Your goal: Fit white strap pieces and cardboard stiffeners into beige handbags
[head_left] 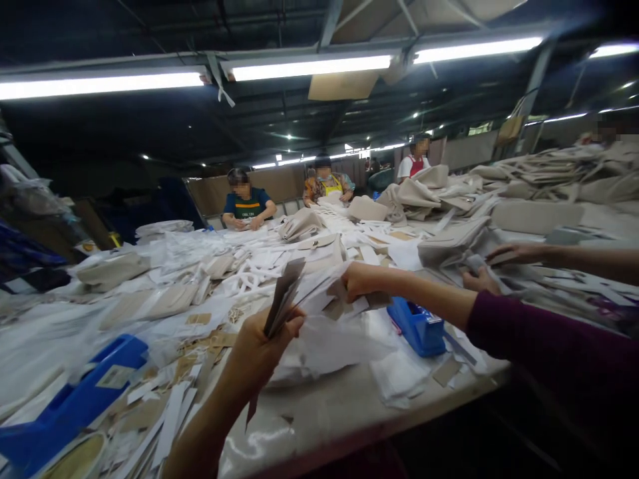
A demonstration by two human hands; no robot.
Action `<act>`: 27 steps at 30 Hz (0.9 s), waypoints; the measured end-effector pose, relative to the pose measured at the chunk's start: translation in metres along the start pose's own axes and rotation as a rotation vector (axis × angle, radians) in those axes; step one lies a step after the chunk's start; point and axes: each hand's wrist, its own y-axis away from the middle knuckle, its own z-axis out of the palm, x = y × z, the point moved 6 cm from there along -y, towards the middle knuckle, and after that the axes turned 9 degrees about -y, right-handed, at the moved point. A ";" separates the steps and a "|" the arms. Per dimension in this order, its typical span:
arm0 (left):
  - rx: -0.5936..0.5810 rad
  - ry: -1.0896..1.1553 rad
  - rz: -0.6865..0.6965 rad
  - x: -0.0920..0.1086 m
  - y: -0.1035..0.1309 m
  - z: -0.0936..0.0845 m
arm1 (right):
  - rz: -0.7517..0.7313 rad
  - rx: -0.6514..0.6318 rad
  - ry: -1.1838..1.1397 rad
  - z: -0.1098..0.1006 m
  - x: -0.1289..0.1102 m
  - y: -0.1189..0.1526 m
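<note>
My left hand (262, 346) is closed round a thin bundle of flat grey-brown strips (283, 296), which stand up above the thumb. Just to its right, my right hand (360, 282), at the end of a purple sleeve, has its fingers curled down onto pale papery strips (319, 289). Motion blur hides exactly what those fingers grip. Below both hands lies thin white wrapping (324, 346) on the table (319, 409). A blue tape dispenser (418, 327) stands below and right of my right hand.
Another person's hands (482, 279) handle a beige bag (454, 243) at right. A second blue tape dispenser (74, 399) stands at left by loose paper strips (172, 416). Beige bags (539, 176) are piled at the far right. Several people sit across the table.
</note>
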 end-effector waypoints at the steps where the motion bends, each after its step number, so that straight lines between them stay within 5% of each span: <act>1: -0.014 -0.006 0.003 0.002 -0.002 0.003 | -0.045 -0.008 0.018 -0.008 -0.002 0.007; 6: 0.003 0.027 0.038 0.008 -0.010 0.010 | -0.086 -0.069 -0.027 -0.052 0.002 0.038; 12: 0.062 0.055 0.124 0.010 -0.028 0.013 | 0.075 -0.023 -0.442 -0.097 0.027 0.064; 19: 0.138 0.210 0.016 -0.015 -0.051 0.008 | 0.154 0.277 -0.871 -0.145 0.039 0.093; 22: 0.135 0.363 -0.065 -0.028 -0.047 0.002 | 0.100 0.391 -0.969 -0.158 0.031 0.099; 27: 0.266 0.542 -0.054 -0.033 -0.016 -0.021 | -0.052 0.379 -1.100 -0.150 -0.013 0.083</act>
